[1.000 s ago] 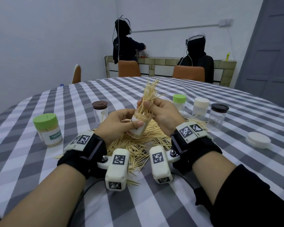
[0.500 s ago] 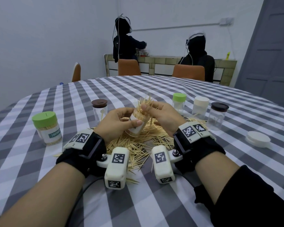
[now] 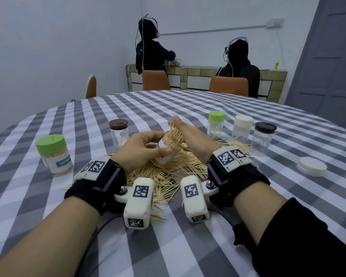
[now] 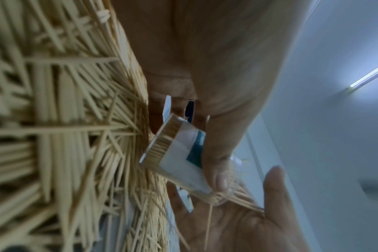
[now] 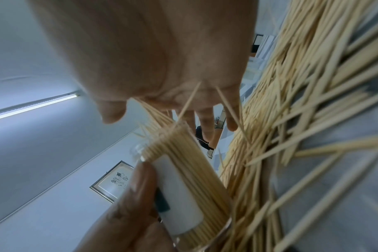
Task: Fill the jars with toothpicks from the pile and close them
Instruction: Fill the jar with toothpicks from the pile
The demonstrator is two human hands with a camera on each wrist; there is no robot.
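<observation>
A clear labelled jar (image 3: 164, 155) packed with toothpicks is tilted toward the right above the toothpick pile (image 3: 168, 176). My left hand (image 3: 146, 143) grips the jar round its body, thumb across the white label (image 4: 179, 162). My right hand (image 3: 185, 133) has its fingers straight and its palm against the toothpick ends that stick out of the jar's mouth (image 5: 173, 134). A few loose toothpicks lie against the right palm (image 4: 227, 226). In both wrist views the pile (image 4: 65, 119) (image 5: 302, 102) spreads just below the jar (image 5: 183, 187).
A full green-lidded jar (image 3: 53, 154) stands at the left, a brown-lidded jar (image 3: 119, 132) behind the hands. Green-lidded (image 3: 216, 124), cream-lidded (image 3: 242, 128) and dark-lidded (image 3: 263, 138) jars stand at the right, with a loose white lid (image 3: 312, 166). Two people work at a far counter.
The tall bundle that stuck out of the jar has sunk into it. My right hand went from holding the bundle to a flat palm on its ends. The jar tilted further right.
</observation>
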